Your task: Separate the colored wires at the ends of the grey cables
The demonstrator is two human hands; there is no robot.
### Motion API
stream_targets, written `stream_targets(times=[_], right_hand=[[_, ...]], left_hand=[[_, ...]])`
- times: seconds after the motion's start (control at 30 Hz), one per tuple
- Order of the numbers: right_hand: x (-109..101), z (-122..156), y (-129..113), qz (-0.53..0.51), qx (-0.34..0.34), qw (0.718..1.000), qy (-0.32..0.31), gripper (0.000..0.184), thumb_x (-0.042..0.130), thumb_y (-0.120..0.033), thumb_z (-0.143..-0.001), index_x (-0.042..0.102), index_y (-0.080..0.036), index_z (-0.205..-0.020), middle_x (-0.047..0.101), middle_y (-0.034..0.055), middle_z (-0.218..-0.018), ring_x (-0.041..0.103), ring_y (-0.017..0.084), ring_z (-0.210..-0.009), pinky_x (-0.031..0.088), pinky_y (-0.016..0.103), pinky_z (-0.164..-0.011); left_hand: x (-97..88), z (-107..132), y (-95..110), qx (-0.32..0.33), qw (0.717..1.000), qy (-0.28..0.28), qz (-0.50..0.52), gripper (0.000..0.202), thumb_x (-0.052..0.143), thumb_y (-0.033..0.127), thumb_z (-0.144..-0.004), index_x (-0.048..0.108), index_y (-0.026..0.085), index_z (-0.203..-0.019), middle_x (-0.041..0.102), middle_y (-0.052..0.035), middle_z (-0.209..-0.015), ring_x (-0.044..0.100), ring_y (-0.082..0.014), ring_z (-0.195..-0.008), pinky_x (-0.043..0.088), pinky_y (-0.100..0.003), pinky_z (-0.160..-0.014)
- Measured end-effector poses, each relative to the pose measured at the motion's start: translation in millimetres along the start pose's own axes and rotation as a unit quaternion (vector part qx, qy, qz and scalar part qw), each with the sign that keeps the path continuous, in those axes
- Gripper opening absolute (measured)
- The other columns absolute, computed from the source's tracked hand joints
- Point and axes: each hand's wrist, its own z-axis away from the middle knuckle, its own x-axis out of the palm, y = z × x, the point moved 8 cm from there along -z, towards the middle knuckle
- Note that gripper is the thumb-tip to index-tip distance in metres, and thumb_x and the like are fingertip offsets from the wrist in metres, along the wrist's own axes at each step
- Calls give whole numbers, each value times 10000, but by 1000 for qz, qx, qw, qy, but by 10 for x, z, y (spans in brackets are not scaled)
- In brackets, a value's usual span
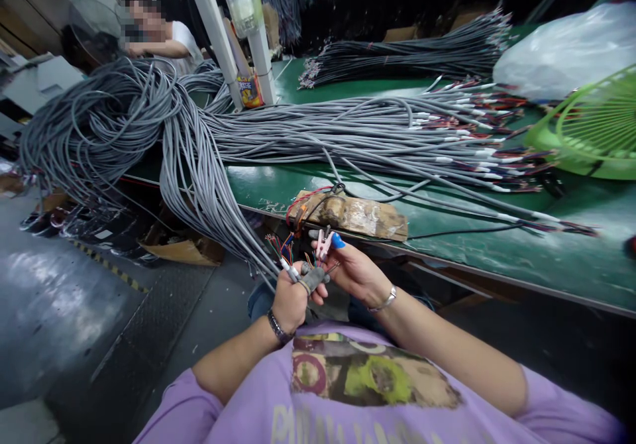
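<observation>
Lilac short-sleeve tee, worn patchy print on chest, pale lettering below. Left hand [289, 300]: dark wristwatch, grey tape round a finger. Right hand [354, 273]: silver bracelet, blue cap on fingertip.

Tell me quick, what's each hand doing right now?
Left hand: closed around a grey cable near its stripped end.
Right hand: pinching a small metal clip between fingertips.

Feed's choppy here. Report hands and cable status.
Left hand gripping grey cable end. Right hand holding small clip at its wires. Cable bundle hangs alongside.
</observation>
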Motion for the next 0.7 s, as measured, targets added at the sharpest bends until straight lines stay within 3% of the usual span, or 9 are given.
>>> stream_targets(times=[0.33,0.7], right_hand=[[10,-8,-5,-9,-10,1000,7,342,816,-450,-658,724,-182,-850,719,23,-766,576,134,-614,483,259,-571],[14,14,-17,-1,-6,1000,6,266,745,-425,-755,709,-193,-881,702,12,-795,597,111,-652,491,226,-578]], left_hand=[[9,9,41,12,1000,2,2,412,747,498,-680,560,142,-591,604,-1,-466,485,-65,-339,329,-165,-354],[-63,122,2,51,998,-28,-20,360,707,478,-759,609,140,-684,645,-6,-535,537,-71,-394,407,-162,-398]])
